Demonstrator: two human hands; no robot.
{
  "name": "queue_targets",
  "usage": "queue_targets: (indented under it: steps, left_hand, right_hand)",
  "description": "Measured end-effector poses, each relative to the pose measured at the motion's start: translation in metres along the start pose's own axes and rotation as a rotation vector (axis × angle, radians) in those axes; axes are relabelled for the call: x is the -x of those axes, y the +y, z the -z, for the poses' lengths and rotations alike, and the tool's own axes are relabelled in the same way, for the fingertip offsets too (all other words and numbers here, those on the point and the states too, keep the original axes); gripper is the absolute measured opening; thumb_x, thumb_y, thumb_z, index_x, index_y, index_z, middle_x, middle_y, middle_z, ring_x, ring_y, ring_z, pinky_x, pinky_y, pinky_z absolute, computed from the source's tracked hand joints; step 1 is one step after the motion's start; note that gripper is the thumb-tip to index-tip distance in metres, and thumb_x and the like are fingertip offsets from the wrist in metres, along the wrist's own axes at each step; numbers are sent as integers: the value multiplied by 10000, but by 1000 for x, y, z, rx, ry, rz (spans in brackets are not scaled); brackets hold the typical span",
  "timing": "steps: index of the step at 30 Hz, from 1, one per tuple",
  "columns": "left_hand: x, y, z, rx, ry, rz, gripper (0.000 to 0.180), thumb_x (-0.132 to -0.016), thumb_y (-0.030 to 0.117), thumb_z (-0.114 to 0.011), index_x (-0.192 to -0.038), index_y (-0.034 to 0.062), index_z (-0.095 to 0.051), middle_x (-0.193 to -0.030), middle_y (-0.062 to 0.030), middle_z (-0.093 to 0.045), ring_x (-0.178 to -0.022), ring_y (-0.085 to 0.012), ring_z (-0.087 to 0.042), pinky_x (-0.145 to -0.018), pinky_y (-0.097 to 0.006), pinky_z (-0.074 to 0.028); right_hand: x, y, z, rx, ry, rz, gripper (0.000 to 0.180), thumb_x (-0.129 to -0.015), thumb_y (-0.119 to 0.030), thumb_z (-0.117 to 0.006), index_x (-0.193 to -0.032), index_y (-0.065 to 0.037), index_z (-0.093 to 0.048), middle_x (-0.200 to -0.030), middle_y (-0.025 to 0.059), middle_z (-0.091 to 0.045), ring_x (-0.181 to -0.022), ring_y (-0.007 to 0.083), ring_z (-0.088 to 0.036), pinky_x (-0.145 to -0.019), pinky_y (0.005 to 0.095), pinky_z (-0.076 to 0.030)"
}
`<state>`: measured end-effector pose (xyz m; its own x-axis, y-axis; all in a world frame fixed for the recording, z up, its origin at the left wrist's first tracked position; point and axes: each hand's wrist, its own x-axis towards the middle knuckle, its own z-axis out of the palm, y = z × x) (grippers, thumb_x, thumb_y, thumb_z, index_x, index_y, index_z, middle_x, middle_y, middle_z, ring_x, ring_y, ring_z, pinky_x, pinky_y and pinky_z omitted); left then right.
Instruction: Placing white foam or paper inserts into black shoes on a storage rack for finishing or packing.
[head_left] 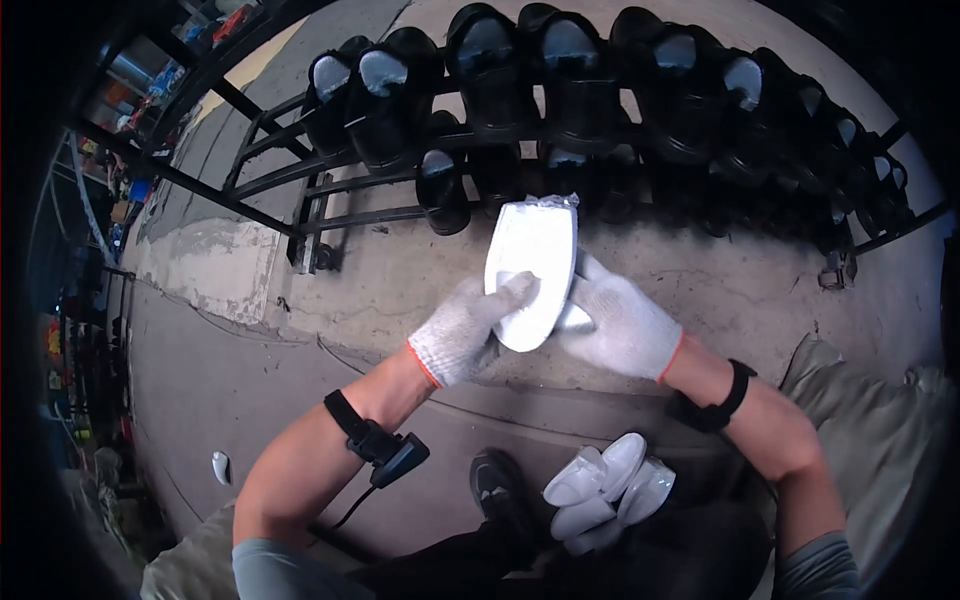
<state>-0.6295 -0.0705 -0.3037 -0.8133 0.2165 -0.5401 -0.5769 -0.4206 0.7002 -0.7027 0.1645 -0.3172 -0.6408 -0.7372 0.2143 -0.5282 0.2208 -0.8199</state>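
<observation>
Right now I hold a white insole [533, 268] up in front of me with both gloved hands, just below the metal shoe rack [330, 190] that runs across the top of the view. The insole stands nearly upright, its toe end up by the lowest rack bar and its rounded heel end down between my palms.

My left hand [468, 325] comes in from the lower left, wrist bent, fingers curled over the insole's left edge and face, closed on it. My right hand [622, 322] comes in from the lower right and cups the insole from behind and below, fingers wrapped round its right edge; how tightly they press I cannot tell. Both forearms are bare, each with a black wristband [375, 440].

Black shoes [520, 80] fill the rack, soles and openings facing me, packed side by side. Below the rack, bare concrete floor [230, 370] opens wide to the left, with a small white object [221, 466] lying on it well apart from my hands. Nearer me than the rack, between my forearms, a pile of white insoles [605, 490] rests on my lap, just beside my dark shoe [497, 492].
</observation>
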Motion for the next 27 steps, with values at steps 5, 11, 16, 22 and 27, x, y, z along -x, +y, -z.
queue_targets:
  steps: [5, 11, 16, 22, 27]
  left_hand:
    - [-9, 43, 69, -1000, -40, -347, 494, -984, 337, -849, -1327, 14, -704, -1601, -227, -524, -1264, -329, -721, -1076, -424, -602]
    - [-86, 68, 71, -1890, -29, -462, 231, -932, 127, -782, -1122, -4, -787, -1731, -320, -295, -1302, -447, -683, -1160, -433, -560]
    - [-122, 66, 89, -1948, -74, -486, 247, -925, 199, -815, -1015, -24, -760, -1472, -261, -545, -1066, -456, -730, -1002, -484, -604]
    - [-98, 14, 103, -1609, 113, -860, 136, -959, 45, -729, -1066, -27, -684, -1700, -274, -421, -1109, -464, -750, -960, -485, -643]
    - [26, -125, 88, -979, -61, -103, 496, -1033, 397, -803, -1341, 12, -746, -1313, -212, -651, -1208, -348, -668, -1081, -463, -537]
  right_hand:
    - [-77, 36, 4, -425, 375, -333, 449, -917, -233, -869, -1270, 3, -721, -1120, 65, -773, -951, 208, -736, -821, 340, -609]
    - [-194, 106, -8, 284, 76, -246, 358, -1051, -356, -659, -1234, -79, -795, -1301, 174, -778, -1187, 328, -744, -994, 421, -579]
    - [-260, 127, -52, 574, 227, -104, 412, -1055, -395, -612, -1313, -110, -760, -1353, 231, -747, -1232, 409, -719, -1060, 502, -570]
    - [-203, 121, -37, 760, 45, -147, 420, -1061, -371, -627, -1351, -87, -735, -1147, 244, -786, -1030, 446, -764, -908, 493, -613]
    - [65, 57, -31, 300, 165, -368, 563, -923, -151, -807, -1452, -54, -640, -1323, 229, -678, -1226, 428, -685, -1064, 460, -564]
